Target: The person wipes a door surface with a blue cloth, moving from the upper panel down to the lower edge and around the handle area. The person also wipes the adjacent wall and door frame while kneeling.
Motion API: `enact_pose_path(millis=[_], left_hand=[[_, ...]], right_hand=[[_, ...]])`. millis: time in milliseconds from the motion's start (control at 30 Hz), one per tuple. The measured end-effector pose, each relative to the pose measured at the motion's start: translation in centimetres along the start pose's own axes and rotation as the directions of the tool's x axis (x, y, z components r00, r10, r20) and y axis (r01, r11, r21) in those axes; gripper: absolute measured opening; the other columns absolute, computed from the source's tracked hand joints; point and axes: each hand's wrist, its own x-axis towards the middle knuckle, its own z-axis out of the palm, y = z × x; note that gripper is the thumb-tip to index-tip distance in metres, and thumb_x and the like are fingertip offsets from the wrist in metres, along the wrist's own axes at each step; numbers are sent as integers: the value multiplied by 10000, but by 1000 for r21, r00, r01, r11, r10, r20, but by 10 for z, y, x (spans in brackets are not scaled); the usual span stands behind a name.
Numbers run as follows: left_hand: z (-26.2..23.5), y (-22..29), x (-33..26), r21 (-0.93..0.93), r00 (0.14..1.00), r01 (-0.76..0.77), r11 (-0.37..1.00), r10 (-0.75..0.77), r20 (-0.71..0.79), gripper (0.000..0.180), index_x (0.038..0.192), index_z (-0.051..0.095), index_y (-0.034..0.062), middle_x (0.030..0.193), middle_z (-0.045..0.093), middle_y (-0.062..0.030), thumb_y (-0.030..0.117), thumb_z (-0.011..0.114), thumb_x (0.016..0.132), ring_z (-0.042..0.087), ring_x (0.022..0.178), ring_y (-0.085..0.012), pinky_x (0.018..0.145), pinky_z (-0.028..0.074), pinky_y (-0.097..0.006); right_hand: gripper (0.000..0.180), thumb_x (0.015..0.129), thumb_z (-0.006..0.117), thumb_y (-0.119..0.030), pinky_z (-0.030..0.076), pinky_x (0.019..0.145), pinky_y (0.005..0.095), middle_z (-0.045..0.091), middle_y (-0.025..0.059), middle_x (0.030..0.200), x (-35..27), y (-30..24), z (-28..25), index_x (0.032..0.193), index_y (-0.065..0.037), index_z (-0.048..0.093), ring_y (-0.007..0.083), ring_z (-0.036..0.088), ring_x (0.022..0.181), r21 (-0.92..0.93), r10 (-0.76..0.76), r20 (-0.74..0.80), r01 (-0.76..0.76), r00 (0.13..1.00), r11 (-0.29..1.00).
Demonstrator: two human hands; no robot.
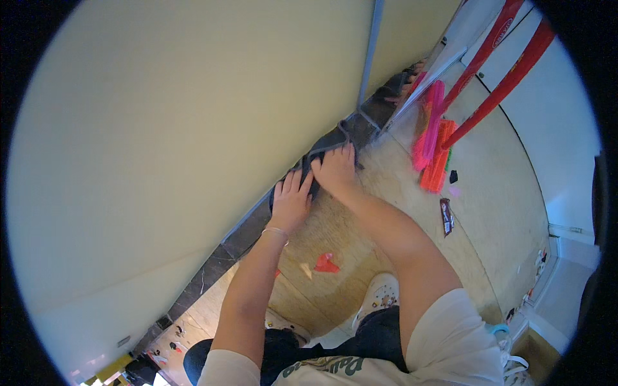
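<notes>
A dark grey cloth lies bunched along the black tile skirting at the foot of a cream wall. My left hand, with a thin bracelet at the wrist, presses its fingers onto the near end of the cloth. Farther along, my right hand grips the cloth, its fingers bent over the edge. Both hands are close together, low by the floor. Parts of the cloth under my fingers are hidden.
A pink broom and an orange-red broom head with red handles stand at the right. Nearby on the tiled floor lie a brown wrapper and a red scrap. A shiny panel beyond reflects fingers. White clogs are below.
</notes>
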Motion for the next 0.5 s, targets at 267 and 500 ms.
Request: enact_pose_path(millis=[267, 500], left_hand=[[0, 19, 24, -55, 994, -41, 998, 35, -103, 588, 1337, 414, 125, 1369, 391, -160, 175, 617, 788, 410, 1185, -329, 966, 347, -444], [11, 1, -57, -166, 961, 257, 952, -270, -61, 537, 1280, 488, 145, 1274, 479, -131, 179, 634, 765, 485, 1032, -322, 896, 380, -456]], right_hand=[[565, 828, 437, -367, 204, 1089, 493, 506, 307, 1219, 31, 28, -13, 1045, 126, 607, 429, 304, 1292, -86, 95, -129, -106, 987, 991], [571, 804, 526, -349, 199, 1074, 543, 447, 281, 1275, -42, -39, -10, 1168, 90, 525, 465, 259, 1297, 83, -65, 70, 59, 995, 995]])
